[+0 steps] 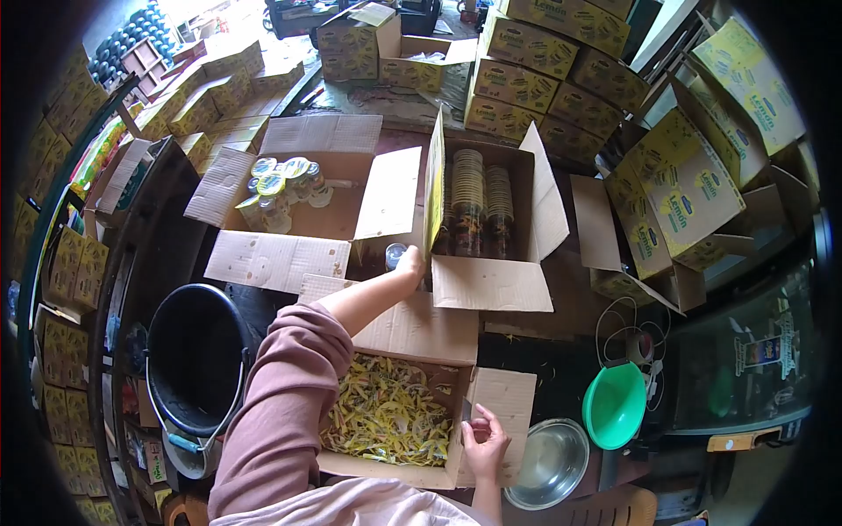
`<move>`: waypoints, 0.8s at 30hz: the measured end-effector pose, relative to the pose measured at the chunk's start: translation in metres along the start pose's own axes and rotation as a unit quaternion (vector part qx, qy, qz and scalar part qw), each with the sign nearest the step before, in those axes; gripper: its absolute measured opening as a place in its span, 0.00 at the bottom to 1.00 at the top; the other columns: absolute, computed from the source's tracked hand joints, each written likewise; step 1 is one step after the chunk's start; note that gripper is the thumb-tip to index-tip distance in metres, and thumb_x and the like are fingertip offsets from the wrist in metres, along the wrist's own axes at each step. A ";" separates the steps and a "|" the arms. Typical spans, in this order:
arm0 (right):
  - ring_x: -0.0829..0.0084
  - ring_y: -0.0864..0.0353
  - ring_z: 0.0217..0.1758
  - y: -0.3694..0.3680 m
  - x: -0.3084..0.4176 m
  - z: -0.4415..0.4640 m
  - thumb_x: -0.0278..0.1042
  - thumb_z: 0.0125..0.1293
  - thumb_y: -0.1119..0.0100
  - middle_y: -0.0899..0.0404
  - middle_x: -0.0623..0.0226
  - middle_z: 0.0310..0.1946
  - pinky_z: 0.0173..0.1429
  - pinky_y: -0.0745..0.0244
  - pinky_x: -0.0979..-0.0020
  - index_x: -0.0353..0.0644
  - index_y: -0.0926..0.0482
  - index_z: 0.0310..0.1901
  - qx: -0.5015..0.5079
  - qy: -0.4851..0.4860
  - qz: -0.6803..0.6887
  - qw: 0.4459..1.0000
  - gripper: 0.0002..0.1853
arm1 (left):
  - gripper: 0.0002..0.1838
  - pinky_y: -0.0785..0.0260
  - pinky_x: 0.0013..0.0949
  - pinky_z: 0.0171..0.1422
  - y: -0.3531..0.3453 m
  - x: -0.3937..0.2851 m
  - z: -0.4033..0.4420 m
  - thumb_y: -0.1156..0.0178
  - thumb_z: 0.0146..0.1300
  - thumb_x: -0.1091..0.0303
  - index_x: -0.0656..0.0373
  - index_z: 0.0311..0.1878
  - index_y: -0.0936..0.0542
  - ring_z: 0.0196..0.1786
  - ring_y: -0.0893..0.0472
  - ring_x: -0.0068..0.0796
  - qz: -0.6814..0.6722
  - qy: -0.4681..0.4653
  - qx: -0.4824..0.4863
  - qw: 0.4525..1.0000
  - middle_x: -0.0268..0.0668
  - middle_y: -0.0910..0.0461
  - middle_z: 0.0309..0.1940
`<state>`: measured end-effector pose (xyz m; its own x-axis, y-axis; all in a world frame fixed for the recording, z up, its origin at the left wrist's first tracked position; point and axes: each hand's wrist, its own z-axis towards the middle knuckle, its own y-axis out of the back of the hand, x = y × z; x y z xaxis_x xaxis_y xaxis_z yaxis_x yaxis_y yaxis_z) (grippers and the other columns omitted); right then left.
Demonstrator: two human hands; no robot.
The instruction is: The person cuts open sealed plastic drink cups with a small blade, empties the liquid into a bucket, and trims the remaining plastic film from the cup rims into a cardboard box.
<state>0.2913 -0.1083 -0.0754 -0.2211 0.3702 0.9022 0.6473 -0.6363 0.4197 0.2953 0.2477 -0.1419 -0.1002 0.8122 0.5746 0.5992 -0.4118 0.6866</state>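
Sleeve (pixel 276 408); left hand (pixel 410 264) holds 1 container (pixel 396 255) upright.

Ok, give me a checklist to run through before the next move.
1. Left hand has a firm hold on the cup: cannot tell; it is at the cup, but the fingers are partly hidden.
2. Left box open with room inside: ok, flaps spread, bare floor beside the jars.
3. Right box open, stacks reachable: ok, seemingly.
4. Packets inside their box: ok, as far as shown.
5. Right hand clear of that box: not ok, it is over the right flap.
6. Right hand empty: cannot tell.
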 end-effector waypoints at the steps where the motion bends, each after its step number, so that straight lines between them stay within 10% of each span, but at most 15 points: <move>1: 0.77 0.21 0.23 0.001 -0.001 0.002 0.20 0.48 0.39 0.22 0.64 0.23 0.30 0.26 0.76 0.39 0.24 0.44 -0.001 -0.005 0.002 1.000 0.18 | 0.10 0.38 0.35 0.38 0.007 0.005 -0.004 0.40 0.50 0.61 0.45 0.38 0.19 0.41 0.22 0.25 -0.017 -0.009 0.003 1.000 0.25 0.20 0.35; 9: 0.82 0.25 0.27 0.004 -0.002 0.004 0.18 0.49 0.40 0.24 0.69 0.25 0.33 0.27 0.80 0.36 0.26 0.46 0.027 -0.017 0.075 0.997 0.19 | 0.32 0.34 0.38 0.52 0.023 0.077 -0.055 0.29 0.37 0.59 0.60 0.47 0.29 0.46 0.26 0.44 -0.405 -0.041 -0.141 0.903 0.43 0.26 0.39; 17: 0.80 0.23 0.28 -0.004 0.005 0.001 0.20 0.49 0.39 0.23 0.68 0.24 0.36 0.25 0.78 0.37 0.25 0.45 0.031 -0.016 0.100 0.994 0.18 | 0.23 0.33 0.39 0.48 -0.022 0.051 -0.059 0.32 0.40 0.70 0.59 0.42 0.29 0.45 0.25 0.46 -0.626 -0.015 -0.212 0.750 0.46 0.24 0.37; 24: 0.80 0.23 0.28 -0.012 0.004 -0.001 0.19 0.49 0.39 0.23 0.68 0.25 0.35 0.25 0.78 0.36 0.25 0.46 0.039 -0.032 0.114 0.992 0.18 | 0.23 0.32 0.39 0.47 -0.028 0.048 -0.058 0.31 0.38 0.71 0.58 0.41 0.28 0.44 0.25 0.48 -0.638 0.024 -0.196 0.744 0.47 0.23 0.36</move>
<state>0.2820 -0.0994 -0.0771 -0.0180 0.2668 0.9636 0.7308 -0.6542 0.1948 0.2278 0.2745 -0.1081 -0.4232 0.6330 -0.6482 -0.2846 0.5864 0.7584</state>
